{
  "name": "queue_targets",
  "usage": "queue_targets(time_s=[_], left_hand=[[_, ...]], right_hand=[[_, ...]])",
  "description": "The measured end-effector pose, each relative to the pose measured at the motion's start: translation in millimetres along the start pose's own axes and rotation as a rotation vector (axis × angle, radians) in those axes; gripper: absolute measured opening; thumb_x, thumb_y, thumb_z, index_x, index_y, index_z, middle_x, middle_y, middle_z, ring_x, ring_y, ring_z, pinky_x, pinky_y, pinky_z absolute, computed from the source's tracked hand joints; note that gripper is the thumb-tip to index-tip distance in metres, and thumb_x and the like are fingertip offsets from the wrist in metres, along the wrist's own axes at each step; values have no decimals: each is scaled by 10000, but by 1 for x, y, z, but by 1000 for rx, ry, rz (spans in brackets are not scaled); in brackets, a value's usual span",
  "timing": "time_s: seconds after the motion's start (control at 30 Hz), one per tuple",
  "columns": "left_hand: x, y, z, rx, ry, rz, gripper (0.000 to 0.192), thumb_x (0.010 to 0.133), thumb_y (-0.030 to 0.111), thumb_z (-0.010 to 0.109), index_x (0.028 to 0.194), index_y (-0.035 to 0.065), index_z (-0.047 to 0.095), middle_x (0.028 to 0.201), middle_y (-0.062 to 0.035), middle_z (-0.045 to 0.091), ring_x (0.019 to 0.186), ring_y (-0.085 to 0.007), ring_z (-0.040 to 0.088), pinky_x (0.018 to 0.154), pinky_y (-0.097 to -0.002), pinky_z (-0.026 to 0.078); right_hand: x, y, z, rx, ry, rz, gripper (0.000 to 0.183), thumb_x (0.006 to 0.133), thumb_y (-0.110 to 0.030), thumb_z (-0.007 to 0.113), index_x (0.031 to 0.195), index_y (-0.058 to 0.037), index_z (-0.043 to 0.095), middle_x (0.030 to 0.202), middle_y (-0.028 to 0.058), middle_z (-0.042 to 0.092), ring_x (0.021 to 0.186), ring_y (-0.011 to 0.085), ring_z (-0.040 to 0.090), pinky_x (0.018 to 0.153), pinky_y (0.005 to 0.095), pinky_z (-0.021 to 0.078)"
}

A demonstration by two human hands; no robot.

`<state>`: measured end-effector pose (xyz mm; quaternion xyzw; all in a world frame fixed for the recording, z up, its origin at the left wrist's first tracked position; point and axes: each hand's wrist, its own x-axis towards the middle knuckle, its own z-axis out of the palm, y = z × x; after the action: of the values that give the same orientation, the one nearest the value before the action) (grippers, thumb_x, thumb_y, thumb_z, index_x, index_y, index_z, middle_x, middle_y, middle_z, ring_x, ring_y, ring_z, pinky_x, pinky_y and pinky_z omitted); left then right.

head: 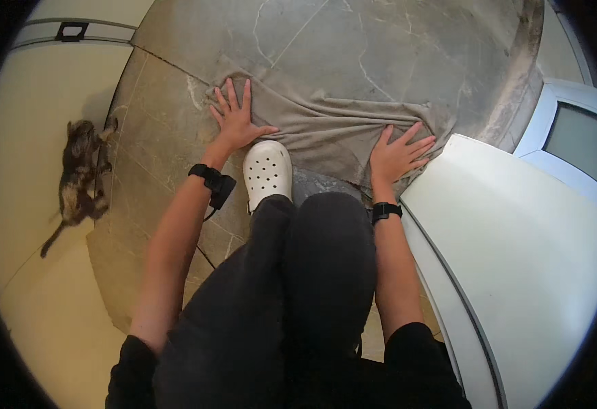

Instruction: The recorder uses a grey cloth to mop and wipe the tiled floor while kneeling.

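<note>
A wrinkled grey-brown cloth (324,130) lies spread across the stone-patterned tile floor (319,46) before me. Flat on its left end rests my left hand (237,120), fingers spread, thumb pointing right. My right hand (398,153) presses palm-down on the cloth's right end, its fingers apart and folds bunched around them. Neither hand is closed around the fabric. A black strap with a small box sits on my left wrist, and a black band circles the right one. Just below the left thumb is my white clog (268,171), close to the cloth's near edge.
A dark, mottled cat (81,174) is by the pale wall or cabinet (32,128) at the left. White panelling (508,220) stands close to my right hand, with a white-framed pane (574,138) behind it. A rough stone edge (513,87) runs along the far right.
</note>
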<state>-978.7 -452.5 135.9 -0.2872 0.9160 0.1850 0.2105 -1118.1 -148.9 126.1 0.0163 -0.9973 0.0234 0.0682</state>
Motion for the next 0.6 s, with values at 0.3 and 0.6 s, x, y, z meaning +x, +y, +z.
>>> queue_targets(time_s=[0.3,0.6], left_hand=[[-6,-6,27,-2,223,219,1161,727,704,650,1556,166,41,1599,-180,-103,1447,-426,-153,1091,-675,-23],[3,-14,25,-37,242,245,1149,729,684,667,1557,174,54,1610,-136,-86,1464,-370,-142,1107,-640,-42]], right_hand=[[0,5,4,44,48,5,721,950,-497,460,1516,-108,240,1536,325,118,1450,427,114,1124,599,113],[-99,14,-15,182,-187,23,740,966,-429,473,1538,-92,147,1556,311,8,1457,423,75,1119,613,124]])
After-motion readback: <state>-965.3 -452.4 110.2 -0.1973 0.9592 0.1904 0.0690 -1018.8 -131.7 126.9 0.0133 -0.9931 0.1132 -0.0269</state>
